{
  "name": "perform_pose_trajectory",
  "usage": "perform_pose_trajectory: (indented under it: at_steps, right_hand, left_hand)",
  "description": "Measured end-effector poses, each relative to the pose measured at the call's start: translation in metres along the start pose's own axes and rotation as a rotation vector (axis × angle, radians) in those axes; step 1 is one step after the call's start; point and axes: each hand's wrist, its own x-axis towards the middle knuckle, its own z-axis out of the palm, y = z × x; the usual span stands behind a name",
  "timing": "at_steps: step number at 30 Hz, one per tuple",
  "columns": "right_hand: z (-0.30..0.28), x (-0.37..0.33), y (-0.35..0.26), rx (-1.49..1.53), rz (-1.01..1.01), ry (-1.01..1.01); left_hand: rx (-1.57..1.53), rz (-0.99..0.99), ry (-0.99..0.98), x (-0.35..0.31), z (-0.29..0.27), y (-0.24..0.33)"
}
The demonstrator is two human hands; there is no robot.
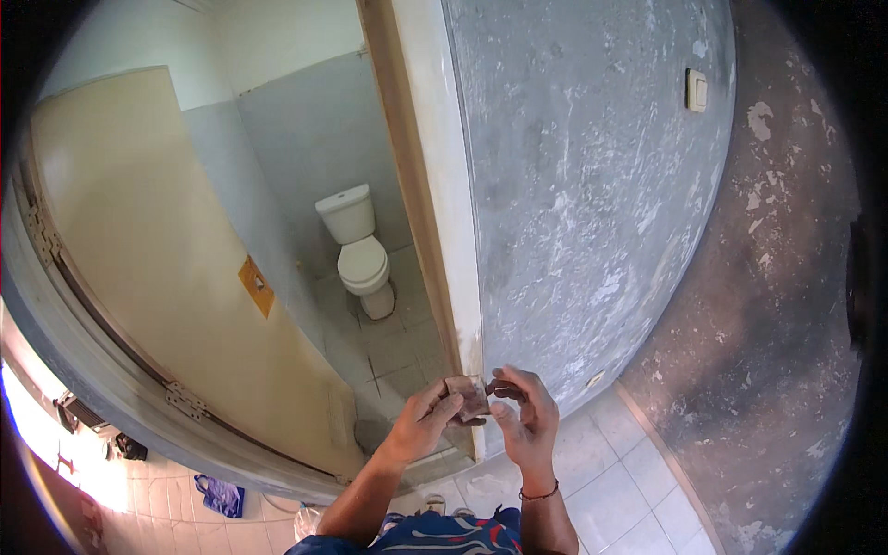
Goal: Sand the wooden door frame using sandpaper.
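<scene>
A small brown, worn square that looks like a piece of sandpaper (pixel 474 398) is pinched between the thumb and fingers of my left hand (pixel 430 418). Just to the right of it, my right hand (pixel 525 418) is raised with its fingers curved and apart; the fingertips come close to the sheet's right edge, and whether they touch it I cannot tell. Both hands are in front of the lower end of a pale door frame (pixel 435 185). A dark band circles my right wrist.
Grey wall (pixel 583 185) with patchy paint and a light switch (pixel 696 91) fills the right. An opened beige door (pixel 139 231) stands left, with a white toilet (pixel 363 262) inside the room. A purple cloth (pixel 220 496) lies on the tiled floor (pixel 601 472) at lower left.
</scene>
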Motion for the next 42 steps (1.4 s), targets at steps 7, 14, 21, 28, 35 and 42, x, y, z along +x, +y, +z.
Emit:
perform_pose_trajectory:
  at_steps: [7, 14, 21, 28, 35, 42]
  right_hand:
    - [0.005, -0.002, 0.005, -0.27, 0.038, -0.145]
    - [0.005, 0.02, -0.001, -0.221, -0.121, -0.085]
    - [0.02, 0.131, -0.052, -0.276, -0.395, 0.039]
    - [0.051, 0.2, -0.069, -0.511, -0.663, -0.064]
    - [0.046, 0.197, -0.054, -0.645, -0.804, -0.131]
    - [0.041, 0.204, -0.05, -0.675, -0.745, -0.092]
  left_hand:
    - [0.667, 0.15, -0.045, 0.009, -0.005, 0.003]
    - [0.801, 0.328, -0.095, 0.023, 0.002, 0.05]
    - [0.881, 0.88, 0.461, 0.111, -0.032, 0.139]
    - [0.61, 0.71, 0.222, 0.166, -0.032, 0.161]
    - [0.871, 0.98, 0.342, 0.166, -0.017, 0.157]
    - [0.919, 1.233, 0.309, 0.178, -0.016, 0.163]
